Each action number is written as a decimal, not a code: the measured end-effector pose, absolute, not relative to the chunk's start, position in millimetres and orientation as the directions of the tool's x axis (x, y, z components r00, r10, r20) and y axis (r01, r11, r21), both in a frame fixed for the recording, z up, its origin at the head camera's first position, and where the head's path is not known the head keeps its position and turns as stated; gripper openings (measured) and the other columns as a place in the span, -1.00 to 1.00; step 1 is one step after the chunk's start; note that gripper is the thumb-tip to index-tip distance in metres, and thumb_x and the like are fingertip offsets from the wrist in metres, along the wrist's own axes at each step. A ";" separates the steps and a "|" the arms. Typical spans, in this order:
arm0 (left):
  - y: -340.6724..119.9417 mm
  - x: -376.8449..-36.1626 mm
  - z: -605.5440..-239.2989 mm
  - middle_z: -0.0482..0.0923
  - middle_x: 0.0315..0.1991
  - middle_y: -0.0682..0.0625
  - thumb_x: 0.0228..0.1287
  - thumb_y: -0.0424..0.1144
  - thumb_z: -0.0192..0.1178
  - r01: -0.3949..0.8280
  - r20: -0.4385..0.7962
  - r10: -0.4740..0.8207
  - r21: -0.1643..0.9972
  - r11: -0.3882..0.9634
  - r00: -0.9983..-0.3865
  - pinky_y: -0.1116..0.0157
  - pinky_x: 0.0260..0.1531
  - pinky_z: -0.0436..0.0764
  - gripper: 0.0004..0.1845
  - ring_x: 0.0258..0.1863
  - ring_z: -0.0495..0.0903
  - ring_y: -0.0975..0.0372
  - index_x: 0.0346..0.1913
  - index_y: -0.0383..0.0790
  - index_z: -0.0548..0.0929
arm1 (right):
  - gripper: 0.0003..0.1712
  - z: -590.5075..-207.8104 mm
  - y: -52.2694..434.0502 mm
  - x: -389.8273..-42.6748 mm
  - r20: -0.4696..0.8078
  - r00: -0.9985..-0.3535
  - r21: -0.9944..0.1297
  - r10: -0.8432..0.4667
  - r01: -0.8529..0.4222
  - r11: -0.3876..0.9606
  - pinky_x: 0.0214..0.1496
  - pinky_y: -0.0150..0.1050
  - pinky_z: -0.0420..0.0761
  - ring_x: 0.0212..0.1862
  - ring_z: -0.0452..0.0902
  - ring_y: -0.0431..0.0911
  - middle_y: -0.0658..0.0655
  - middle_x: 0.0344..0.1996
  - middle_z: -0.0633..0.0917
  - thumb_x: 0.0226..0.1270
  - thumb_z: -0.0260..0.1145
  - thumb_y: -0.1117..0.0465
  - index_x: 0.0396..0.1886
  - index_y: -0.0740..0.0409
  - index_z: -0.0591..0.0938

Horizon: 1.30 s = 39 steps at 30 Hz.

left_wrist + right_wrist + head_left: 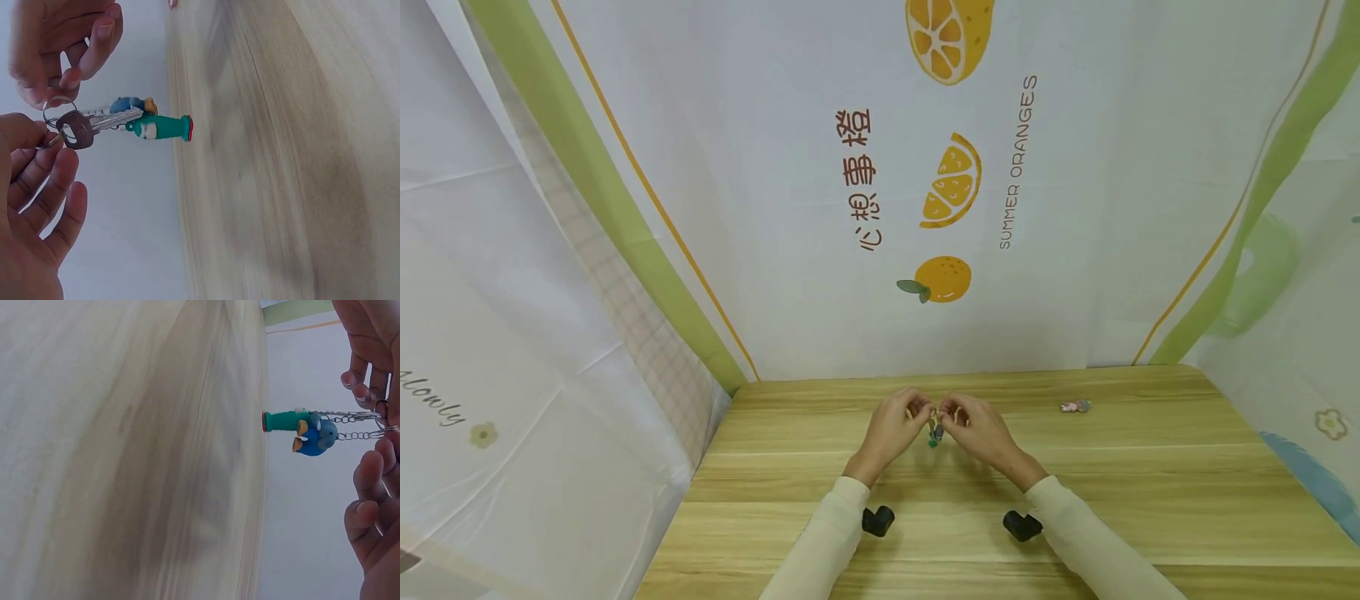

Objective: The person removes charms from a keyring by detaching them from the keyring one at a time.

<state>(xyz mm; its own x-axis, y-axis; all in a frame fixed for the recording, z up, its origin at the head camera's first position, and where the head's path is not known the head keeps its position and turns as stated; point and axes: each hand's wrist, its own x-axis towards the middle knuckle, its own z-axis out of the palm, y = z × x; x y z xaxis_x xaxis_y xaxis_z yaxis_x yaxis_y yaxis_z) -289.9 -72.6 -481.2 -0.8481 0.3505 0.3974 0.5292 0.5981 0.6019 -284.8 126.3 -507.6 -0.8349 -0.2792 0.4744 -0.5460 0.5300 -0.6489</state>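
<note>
Above the middle of the wooden table (1150, 467), both hands meet around a bunch of keys (934, 432). My left hand (916, 413) pinches a metal key ring (49, 139) between thumb and fingers. My right hand (949, 413) pinches a second ring (59, 103) just beside it. From the rings hang a silver key (94, 124), a green figure charm (164, 128) with a red base, and a blue bird charm (315, 436) on short chains (353, 417). The charms dangle a little above the tabletop.
A small pink and blue trinket (1075, 407) lies on the table to the right of the hands, near the back edge. White printed curtains (820, 208) with orange pictures close in the table at the back and both sides.
</note>
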 end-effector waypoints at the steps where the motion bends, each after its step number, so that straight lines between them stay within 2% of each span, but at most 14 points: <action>1: -72.6 -290.0 -481.4 0.72 -0.28 0.04 0.58 -0.24 0.26 0.532 0.399 0.352 0.603 0.595 -0.847 0.43 -0.28 0.63 -0.86 -0.33 0.62 0.34 -0.05 -0.18 0.78 | -0.95 -507.4 126.2 -284.9 0.466 -0.841 -0.651 -0.274 -0.536 0.537 -0.41 -0.37 0.48 -0.46 0.43 -0.37 -0.09 -0.37 0.68 0.51 0.38 0.22 -0.23 -0.01 0.70; 6: -71.8 -289.4 -481.6 0.73 -0.27 0.03 0.58 -0.23 0.27 0.541 0.405 0.360 0.604 0.585 -0.841 0.42 -0.25 0.65 -0.87 -0.31 0.63 0.33 -0.04 -0.19 0.78 | -0.94 -506.2 125.6 -285.9 0.434 -0.863 -0.657 -0.260 -0.501 0.564 -0.45 -0.35 0.46 -0.47 0.43 -0.33 -0.08 -0.40 0.67 0.53 0.38 0.16 -0.21 0.00 0.70; 14: -70.5 -287.9 -479.3 0.74 -0.24 0.01 0.57 -0.24 0.28 0.560 0.413 0.379 0.587 0.584 -0.828 0.42 -0.26 0.65 -0.87 -0.31 0.65 0.31 -0.05 -0.19 0.78 | -0.94 -501.8 124.2 -285.7 0.405 -0.877 -0.665 -0.258 -0.476 0.575 -0.47 -0.34 0.42 -0.50 0.40 -0.29 -0.08 -0.45 0.63 0.51 0.37 0.20 -0.23 0.03 0.67; 24: -70.6 -288.4 -481.2 0.74 -0.25 0.02 0.55 -0.29 0.28 0.568 0.416 0.388 0.583 0.581 -0.823 0.44 -0.28 0.63 -0.90 -0.33 0.63 0.34 -0.06 -0.18 0.78 | -0.94 -502.2 123.5 -286.5 0.397 -0.875 -0.665 -0.276 -0.482 0.571 -0.46 -0.36 0.38 -0.51 0.36 -0.27 -0.09 -0.47 0.61 0.48 0.37 0.21 -0.23 0.08 0.66; 28: -71.2 -287.5 -480.0 0.74 -0.25 0.01 0.55 -0.28 0.28 0.563 0.409 0.387 0.586 0.582 -0.826 0.44 -0.29 0.63 -0.89 -0.34 0.63 0.34 -0.06 -0.17 0.78 | -0.95 -502.8 123.4 -287.0 0.415 -0.866 -0.663 -0.280 -0.499 0.558 -0.46 -0.36 0.37 -0.52 0.35 -0.28 -0.09 -0.49 0.59 0.47 0.38 0.25 -0.24 0.04 0.66; 39: -76.5 -290.2 -483.8 0.71 -0.30 0.04 0.57 -0.25 0.27 0.542 0.406 0.359 0.593 0.596 -0.840 0.45 -0.34 0.59 -0.89 -0.37 0.58 0.37 -0.09 -0.16 0.78 | -0.89 -503.8 122.5 -286.4 0.428 -0.844 -0.683 -0.323 -0.536 0.496 -0.40 -0.35 0.46 -0.45 0.41 -0.31 -0.08 -0.36 0.63 0.50 0.34 0.29 -0.26 0.00 0.62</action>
